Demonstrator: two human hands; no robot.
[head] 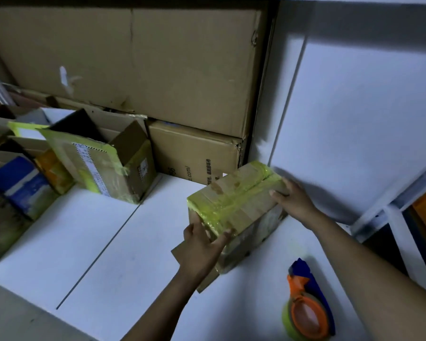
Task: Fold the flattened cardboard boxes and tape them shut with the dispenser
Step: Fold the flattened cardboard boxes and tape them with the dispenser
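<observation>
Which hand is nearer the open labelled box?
Left. The left hand grips the taped box at its near corner, toward the open labelled box; the right hand rests on its far end.
</observation>
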